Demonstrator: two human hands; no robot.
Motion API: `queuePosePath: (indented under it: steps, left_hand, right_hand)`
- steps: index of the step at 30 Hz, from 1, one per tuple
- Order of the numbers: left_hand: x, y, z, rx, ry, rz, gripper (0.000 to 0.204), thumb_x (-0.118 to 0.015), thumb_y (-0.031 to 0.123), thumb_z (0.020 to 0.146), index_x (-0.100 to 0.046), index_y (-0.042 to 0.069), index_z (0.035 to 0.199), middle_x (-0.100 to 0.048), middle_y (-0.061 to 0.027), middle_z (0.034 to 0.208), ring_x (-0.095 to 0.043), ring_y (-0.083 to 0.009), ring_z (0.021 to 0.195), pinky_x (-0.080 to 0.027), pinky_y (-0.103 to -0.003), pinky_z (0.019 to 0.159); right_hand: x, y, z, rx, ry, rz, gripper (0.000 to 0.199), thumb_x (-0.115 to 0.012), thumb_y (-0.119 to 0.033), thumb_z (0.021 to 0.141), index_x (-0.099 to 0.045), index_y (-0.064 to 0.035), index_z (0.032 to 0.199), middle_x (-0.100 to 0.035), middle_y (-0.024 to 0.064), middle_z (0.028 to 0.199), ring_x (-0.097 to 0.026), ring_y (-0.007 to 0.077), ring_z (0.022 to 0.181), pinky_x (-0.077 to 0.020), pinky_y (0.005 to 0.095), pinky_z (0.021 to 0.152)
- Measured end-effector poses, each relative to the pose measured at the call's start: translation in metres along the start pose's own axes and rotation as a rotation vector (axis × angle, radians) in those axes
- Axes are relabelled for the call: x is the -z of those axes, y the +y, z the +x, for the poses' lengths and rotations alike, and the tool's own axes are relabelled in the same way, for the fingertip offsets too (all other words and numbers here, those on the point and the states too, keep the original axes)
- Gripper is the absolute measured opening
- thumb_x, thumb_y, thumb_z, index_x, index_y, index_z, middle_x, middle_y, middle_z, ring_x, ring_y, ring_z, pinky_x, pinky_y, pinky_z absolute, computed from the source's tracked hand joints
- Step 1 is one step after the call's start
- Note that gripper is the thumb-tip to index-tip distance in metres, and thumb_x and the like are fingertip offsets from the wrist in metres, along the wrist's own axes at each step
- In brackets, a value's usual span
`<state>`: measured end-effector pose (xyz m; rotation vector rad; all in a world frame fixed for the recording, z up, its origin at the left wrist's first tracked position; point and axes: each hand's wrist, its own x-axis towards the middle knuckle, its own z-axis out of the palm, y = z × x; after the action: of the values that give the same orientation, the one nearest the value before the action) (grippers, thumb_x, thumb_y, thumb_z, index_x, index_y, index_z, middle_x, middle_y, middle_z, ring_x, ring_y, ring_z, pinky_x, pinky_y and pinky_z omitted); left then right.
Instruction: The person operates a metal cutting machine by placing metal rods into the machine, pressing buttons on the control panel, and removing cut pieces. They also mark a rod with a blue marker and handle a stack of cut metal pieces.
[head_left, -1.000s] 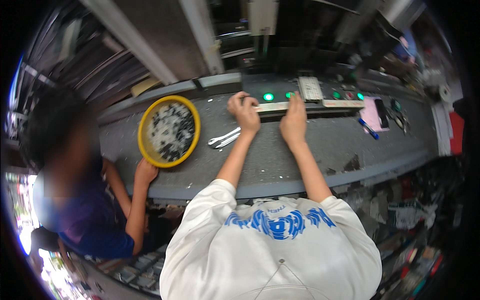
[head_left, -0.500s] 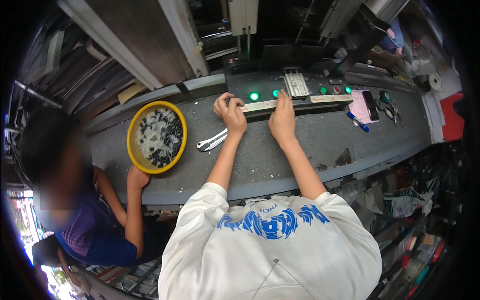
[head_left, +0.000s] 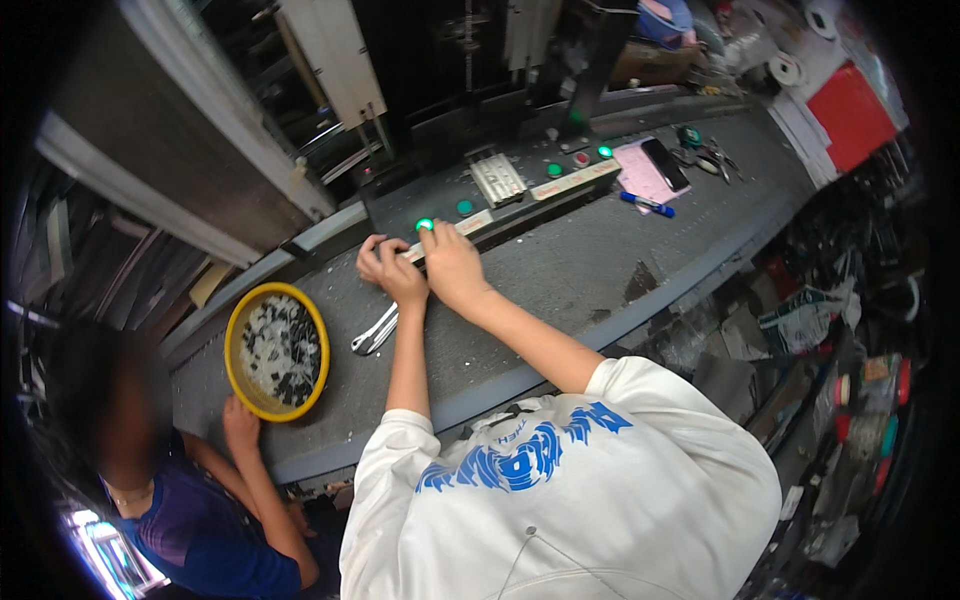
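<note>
- Both hands rest at the front edge of the machine's control panel (head_left: 500,205), on a long pale strip (head_left: 520,200) that runs along that edge; the strip lies at the far side of the grey workbench (head_left: 560,280), just below a row of green buttons.
- The left hand (head_left: 388,268) is curled with its fingers bent over the strip's near end; whether it pinches the strip or only presses on it cannot be told.
- The right hand (head_left: 445,262) lies just beside it, touching or nearly so, fingers forward under the lit green button (head_left: 424,224); its grip cannot be told either.
- Compared with half a second ago, the hands sit closer together and further toward the strip's left end; the whole view has also swung, so the bench now runs on a slant.
- A pair of metal tweezers (head_left: 376,330) lies on the bench just behind the left wrist, apart from both hands.
- The yellow bowl (head_left: 240,385) of small pieces stands well to the left, as before, with another person's hand (head_left: 240,425) at its near rim.
- To the right the bench is open up to a blue pen (head_left: 646,204), pink paper (head_left: 640,170) and a dark phone (head_left: 664,164) near the far edge.
- The bench's front edge passes under the forearms.
</note>
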<state>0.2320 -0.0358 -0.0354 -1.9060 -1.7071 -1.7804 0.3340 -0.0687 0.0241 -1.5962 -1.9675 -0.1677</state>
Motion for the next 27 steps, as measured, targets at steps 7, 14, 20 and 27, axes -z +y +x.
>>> queuePosePath:
  steps: [7,14,20,27]
  left_hand:
    - [0.000,0.004,-0.002,0.019,-0.004,0.032,0.014,-0.047,0.011,0.084,-0.061,0.008,0.083,-0.052,-0.0134,0.119,-0.042,-0.0331,0.119,-0.026,-0.048,0.103]
    - [-0.005,0.006,-0.004,0.059,0.055,0.104,0.018,-0.045,0.006,0.082,-0.063,0.008,0.084,-0.052,-0.0130,0.121,-0.040,-0.0328,0.123,-0.023,-0.050,0.106]
    - [-0.012,0.013,-0.010,0.135,0.189,0.331,0.017,-0.047,0.013,0.092,-0.065,0.012,0.093,-0.051,-0.0112,0.124,-0.042,-0.0320,0.119,-0.026,-0.048,0.104]
    - [-0.031,0.099,-0.093,0.422,0.288,0.510,0.023,-0.056,0.022,0.096,-0.056,0.012,0.117,-0.044,-0.0133,0.131,-0.035,-0.0333,0.127,-0.024,-0.050,0.105]
  right_hand:
    - [0.016,0.013,0.005,0.013,-0.200,0.071,0.046,-0.064,-0.006,0.076,-0.056,0.0042,0.121,-0.059,0.0175,0.109,-0.057,0.0330,0.104,-0.0480,0.0395,0.091]
    - [0.069,0.087,-0.064,-0.068,0.018,0.441,0.051,-0.055,0.004,0.077,-0.053,0.0007,0.128,-0.052,0.0209,0.129,-0.050,0.0381,0.121,-0.0412,0.0460,0.104]
    - [0.102,0.257,-0.034,-0.235,0.237,0.066,0.054,-0.058,0.002,0.076,-0.050,0.0048,0.129,-0.051,0.0207,0.132,-0.048,0.0385,0.121,-0.0391,0.0464,0.106]
    - [0.099,0.344,-0.011,-0.071,0.023,-0.009,0.048,-0.062,-0.004,0.078,-0.053,0.0031,0.125,-0.054,0.0177,0.123,-0.056,0.0335,0.106,-0.0459,0.0422,0.092]
